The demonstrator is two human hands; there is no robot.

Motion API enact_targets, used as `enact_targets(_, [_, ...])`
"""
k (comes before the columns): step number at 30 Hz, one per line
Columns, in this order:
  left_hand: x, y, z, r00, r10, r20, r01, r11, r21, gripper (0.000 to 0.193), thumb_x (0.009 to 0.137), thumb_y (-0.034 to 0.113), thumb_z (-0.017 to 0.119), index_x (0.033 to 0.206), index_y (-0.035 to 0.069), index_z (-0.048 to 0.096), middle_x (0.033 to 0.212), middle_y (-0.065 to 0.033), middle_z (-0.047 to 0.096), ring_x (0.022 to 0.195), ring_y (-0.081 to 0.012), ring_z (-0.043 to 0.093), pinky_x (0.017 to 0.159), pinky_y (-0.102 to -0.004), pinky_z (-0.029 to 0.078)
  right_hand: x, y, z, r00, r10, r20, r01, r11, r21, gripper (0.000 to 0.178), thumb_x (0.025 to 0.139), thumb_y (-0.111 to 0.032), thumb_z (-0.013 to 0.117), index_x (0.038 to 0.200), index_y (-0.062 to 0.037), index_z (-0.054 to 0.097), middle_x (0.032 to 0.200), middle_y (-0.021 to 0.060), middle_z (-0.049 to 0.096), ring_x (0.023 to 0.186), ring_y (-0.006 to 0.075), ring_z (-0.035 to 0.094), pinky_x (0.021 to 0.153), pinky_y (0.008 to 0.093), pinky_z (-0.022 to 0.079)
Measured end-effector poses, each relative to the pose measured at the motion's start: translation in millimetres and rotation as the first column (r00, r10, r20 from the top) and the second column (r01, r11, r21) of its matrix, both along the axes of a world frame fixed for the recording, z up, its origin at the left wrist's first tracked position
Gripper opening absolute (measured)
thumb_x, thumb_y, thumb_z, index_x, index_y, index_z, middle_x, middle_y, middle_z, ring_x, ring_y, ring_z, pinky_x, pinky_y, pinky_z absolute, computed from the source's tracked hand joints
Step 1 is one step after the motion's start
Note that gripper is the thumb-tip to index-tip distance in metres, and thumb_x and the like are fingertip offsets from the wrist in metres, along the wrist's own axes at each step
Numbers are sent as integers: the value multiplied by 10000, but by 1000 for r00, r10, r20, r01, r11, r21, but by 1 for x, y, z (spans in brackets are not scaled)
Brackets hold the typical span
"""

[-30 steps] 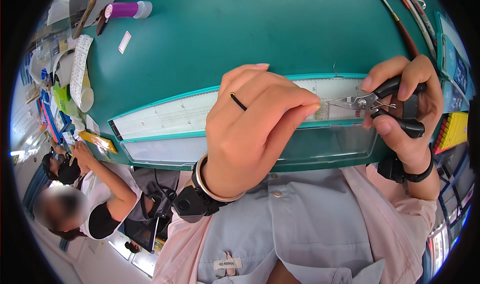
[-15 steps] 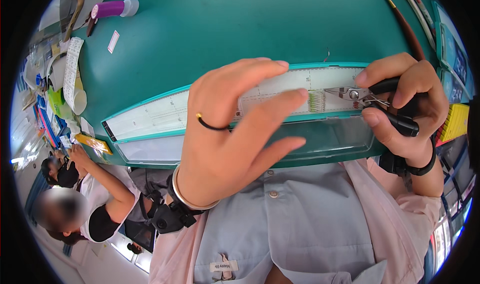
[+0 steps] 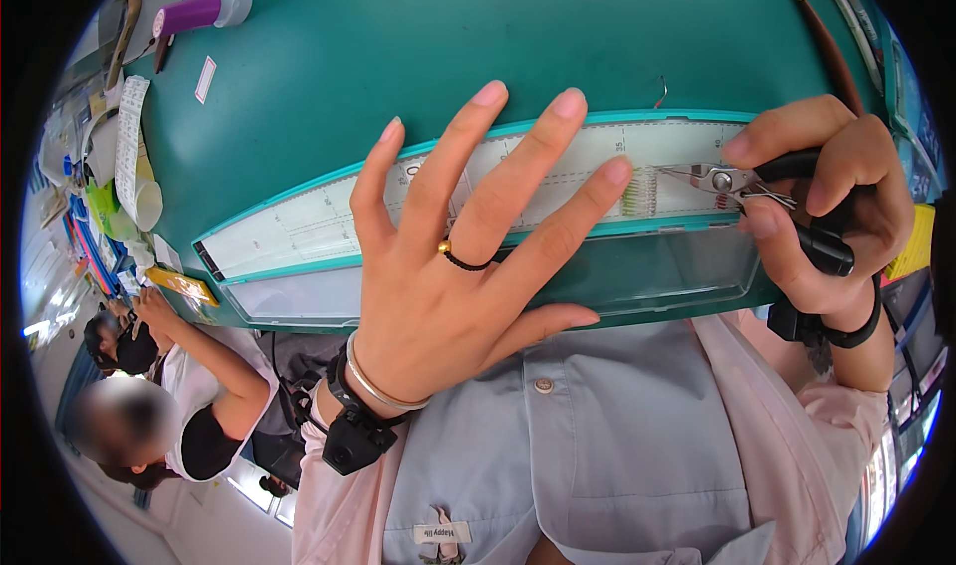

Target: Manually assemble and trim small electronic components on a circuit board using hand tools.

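**Pliers in your right hand, tips pointing left at a row of coils; left hand spread**

Printing first: your white strip [image 3: 677, 145] carries numerals and dashed lines; small text sits on the shirt tag [image 3: 442, 533] at lower centre, and a printed paper strip [image 3: 129, 147] hangs at left.

Pliers [image 3: 725, 181], right of centre: long axis roughly left-right, tips left, black handles right and slightly lower. Long teal-edged case [image 3: 687, 114] spans mid-frame, rising from left toward centre.

Count: one pliers, one case, one purple bottle [image 3: 194, 12] upper left, one red-bordered label [image 3: 205, 79] below it. Coils [image 3: 640, 192] lie on the strip just beside the tips, too fine to count; contact can't be told.

Your right hand [image 3: 876, 202] is wrapped around the pliers' handles. Your left hand [image 3: 443, 286] has its fingers apart over the case, index fingertip near the coils. Hands are apart.
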State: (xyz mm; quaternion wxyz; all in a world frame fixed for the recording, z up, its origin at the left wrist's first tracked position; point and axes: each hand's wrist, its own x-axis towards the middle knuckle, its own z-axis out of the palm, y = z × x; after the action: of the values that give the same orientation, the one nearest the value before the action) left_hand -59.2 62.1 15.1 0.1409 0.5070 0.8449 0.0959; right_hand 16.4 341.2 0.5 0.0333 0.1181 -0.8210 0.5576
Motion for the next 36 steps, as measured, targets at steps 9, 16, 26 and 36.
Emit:
enact_targets(9, [1,1,-2,1000,24,-17,-24,1000,20,702,800,693,602,1370,286,653,1549,-123,459,1404,-375,414,1160,-588,206,-1,-1,4,1000,14,13,-14,1000,2,326,844,25,707,935,-83,412,1063,250,671,844,168,631,728,251,530])
enact_targets(16, [1,1,-4,999,27,-21,-26,998,62,641,798,602,670,1345,267,673,1537,-123,478,1392,-376,437,1159,-583,215,-2,0,3,1000,30,1,-30,1000,6,346,833,15,737,933,-84,421,1060,247,674,880,184,648,738,256,537])
enact_targets(26, [-1,-2,-6,999,44,25,-47,989,142,588,763,439,737,1281,161,710,1480,-174,538,1376,-403,478,1156,-608,235,-4,-4,1,1000,22,22,-22,1000,-14,336,860,-7,727,948,-85,413,1074,255,661,821,172,640,722,254,545])
enact_targets(36, [-2,-2,-4,999,39,24,-42,985,166,587,771,438,723,1282,149,713,1480,-183,536,1355,-415,502,1157,-613,229,-5,-4,2,1000,9,22,-9,1000,2,331,869,-9,720,945,-76,405,1073,268,651,789,163,644,653,227,561])
